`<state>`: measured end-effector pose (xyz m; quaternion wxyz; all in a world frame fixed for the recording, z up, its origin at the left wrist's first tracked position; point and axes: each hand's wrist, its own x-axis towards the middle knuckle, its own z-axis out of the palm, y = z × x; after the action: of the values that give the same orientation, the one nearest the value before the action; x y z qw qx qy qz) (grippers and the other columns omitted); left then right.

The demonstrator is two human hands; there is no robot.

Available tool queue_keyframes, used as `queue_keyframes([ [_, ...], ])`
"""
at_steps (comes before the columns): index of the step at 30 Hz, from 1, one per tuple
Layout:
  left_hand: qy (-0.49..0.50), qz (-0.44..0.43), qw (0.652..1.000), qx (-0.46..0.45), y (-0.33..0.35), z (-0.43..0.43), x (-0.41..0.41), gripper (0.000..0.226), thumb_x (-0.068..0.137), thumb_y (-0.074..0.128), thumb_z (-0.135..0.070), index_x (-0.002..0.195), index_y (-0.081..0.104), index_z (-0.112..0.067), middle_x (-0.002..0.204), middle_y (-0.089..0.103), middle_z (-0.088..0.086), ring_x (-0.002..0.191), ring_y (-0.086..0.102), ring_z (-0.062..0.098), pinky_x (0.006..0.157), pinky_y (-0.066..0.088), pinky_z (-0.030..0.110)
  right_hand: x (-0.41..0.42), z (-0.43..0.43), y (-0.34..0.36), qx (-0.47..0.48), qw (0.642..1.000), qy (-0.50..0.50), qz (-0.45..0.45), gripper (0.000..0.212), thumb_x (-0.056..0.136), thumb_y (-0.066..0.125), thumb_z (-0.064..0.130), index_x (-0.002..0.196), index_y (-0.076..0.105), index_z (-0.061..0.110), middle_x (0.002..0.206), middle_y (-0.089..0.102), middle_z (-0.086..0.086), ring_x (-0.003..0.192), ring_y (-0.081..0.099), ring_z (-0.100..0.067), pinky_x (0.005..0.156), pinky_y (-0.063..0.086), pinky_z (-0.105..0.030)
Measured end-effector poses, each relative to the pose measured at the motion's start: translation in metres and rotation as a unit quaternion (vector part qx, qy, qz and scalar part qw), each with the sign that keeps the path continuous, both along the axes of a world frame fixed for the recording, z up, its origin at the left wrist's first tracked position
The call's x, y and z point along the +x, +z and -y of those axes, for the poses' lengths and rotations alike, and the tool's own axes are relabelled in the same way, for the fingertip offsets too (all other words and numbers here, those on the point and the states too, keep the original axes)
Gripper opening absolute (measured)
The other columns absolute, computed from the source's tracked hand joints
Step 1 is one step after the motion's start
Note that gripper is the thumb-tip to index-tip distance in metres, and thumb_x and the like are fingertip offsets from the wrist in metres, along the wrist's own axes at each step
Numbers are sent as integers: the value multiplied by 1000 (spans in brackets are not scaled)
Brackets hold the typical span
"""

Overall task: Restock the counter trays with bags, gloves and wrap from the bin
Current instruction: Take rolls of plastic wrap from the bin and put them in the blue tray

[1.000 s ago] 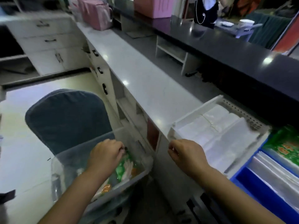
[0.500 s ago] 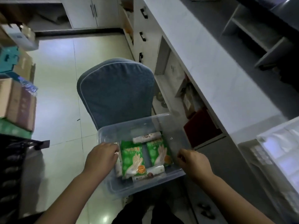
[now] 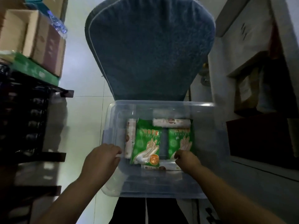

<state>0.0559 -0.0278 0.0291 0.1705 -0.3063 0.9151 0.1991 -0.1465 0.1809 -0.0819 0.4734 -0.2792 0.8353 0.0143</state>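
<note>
Head view looks straight down onto a clear plastic bin (image 3: 113, 117) that sits in the lower middle of the frame, in front of a blue upholstered chair back (image 3: 150, 50). At the upper left of the frame, cardboard boxes (image 3: 32, 39) are stacked on a green box (image 3: 34, 70), with a dark rack (image 3: 24, 126) below them along the left edge. The pale tiled floor (image 3: 84, 78) shows between the rack and the bin.

Left hand (image 3: 102, 159) rests at the bin's left wall, its fingers curled over and pressed together at the rim; whether they grip the rim or one of the packs just inside cannot be told. Just right of it, inside the bin, a white roll pack (image 3: 130, 138) lies along the left side. Beside that lies a green glove pack (image 3: 148, 146) with a printed hand and an orange circle. Another white roll (image 3: 171, 122) lies crosswise at the far end of the bin, and a second green glove pack (image 3: 180, 141) lies to the right of the first, with a gap between them. A further white pack (image 3: 161, 167) lies crosswise at the near end.

Right hand (image 3: 187, 160) reaches into the bin, its fingers bunched together on the near edge of the second glove pack, seemingly pinching it. At the right of the frame, white cabinet shelving (image 3: 252, 78) stands in shadow.
</note>
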Motion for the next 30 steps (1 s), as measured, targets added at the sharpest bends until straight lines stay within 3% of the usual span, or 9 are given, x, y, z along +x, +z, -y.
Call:
queue_keyframes([
  [3,16,3,1000,2,-18,-1,-7,20,65,80,-7,82,73,-15,76,73,4,70,67,27,59,52,32,0,5,-46,32,989,146,-3,34,88,49,6,120,57,13,126,59,-11,115,55,-25,86,44,-30],
  [6,33,-2,999,9,-33,-6,-12,27,60,82,-4,81,72,-17,76,72,0,69,67,25,58,54,32,8,2,-77,60,970,237,4,42,88,52,13,129,47,12,131,51,-13,119,48,-28,92,42,-35],
  [16,40,8,999,27,-57,-25,-13,34,50,89,-13,76,71,-25,72,71,-8,64,67,14,56,54,20,8,-7,-96,22,954,296,-28,50,81,63,32,123,49,10,127,48,-12,118,43,-28,96,38,-39],
  [20,27,20,998,47,-51,-33,-20,30,53,87,-13,76,70,-25,70,70,-7,64,65,15,52,54,26,-11,-9,-61,-15,986,149,72,52,75,66,46,114,60,11,115,58,-8,103,56,-24,81,46,-29],
  [22,11,25,998,52,-48,-39,-25,32,51,86,-12,76,71,-24,70,69,-5,65,66,17,50,52,26,-22,-9,-35,-30,987,99,122,42,73,67,44,102,67,12,97,63,-4,90,59,-20,69,40,-24],
  [24,2,18,996,89,-43,-46,-33,32,61,79,-16,90,70,-24,86,70,-1,81,65,21,62,52,29,-32,-13,-11,-53,981,55,177,16,73,69,36,77,69,21,76,59,4,73,57,-12,61,38,-22],
  [26,-44,14,994,100,-43,-54,-41,40,75,67,-31,113,59,-29,112,61,-5,105,55,18,83,44,29,-37,-12,15,-81,968,15,238,18,72,70,31,56,61,29,66,55,12,61,52,-1,58,38,-19],
  [28,-92,-5,990,109,-40,-58,-48,55,72,65,-42,124,49,-32,123,54,-10,114,47,13,92,36,27,-39,-7,34,-101,956,-32,272,8,68,66,34,62,65,28,71,59,9,66,54,-1,63,42,-21],
  [30,-151,-4,984,96,-33,-54,-56,68,56,75,-47,118,56,-28,113,62,-9,105,57,12,88,42,23,-40,0,45,-120,942,-74,306,24,64,64,39,78,69,20,80,63,3,76,59,-7,70,44,-25],
])
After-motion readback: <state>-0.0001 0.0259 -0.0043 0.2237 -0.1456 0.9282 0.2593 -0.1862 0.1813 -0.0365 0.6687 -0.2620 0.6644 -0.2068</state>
